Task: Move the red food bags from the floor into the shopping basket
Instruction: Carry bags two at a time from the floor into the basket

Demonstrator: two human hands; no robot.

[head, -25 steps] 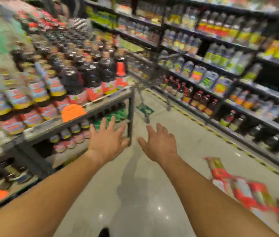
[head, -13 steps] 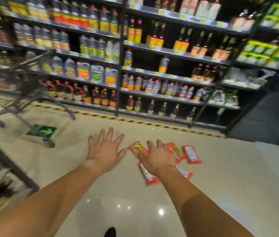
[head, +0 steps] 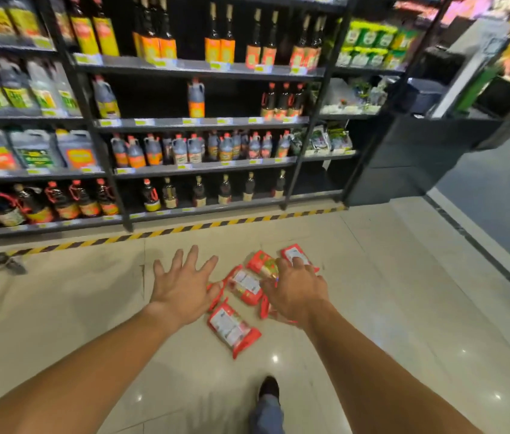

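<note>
Now turned from the aisle to face the red food bags (head: 235, 327) lying mid-floor, left hand (head: 183, 288) and right hand (head: 298, 291) spread wide, holding nothing, ready to grab; basket not seen.

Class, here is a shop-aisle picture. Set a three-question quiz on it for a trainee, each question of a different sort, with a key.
1. True or false: the red food bags lie on the floor.
2. Multiple choice: the left hand is A) spread open and empty, B) gripping a bottle, C) out of view.
3. Fill in: a yellow and ____ striped line runs along the floor before the shelves.

Key: 1 true; 2 A; 3 black.
</note>
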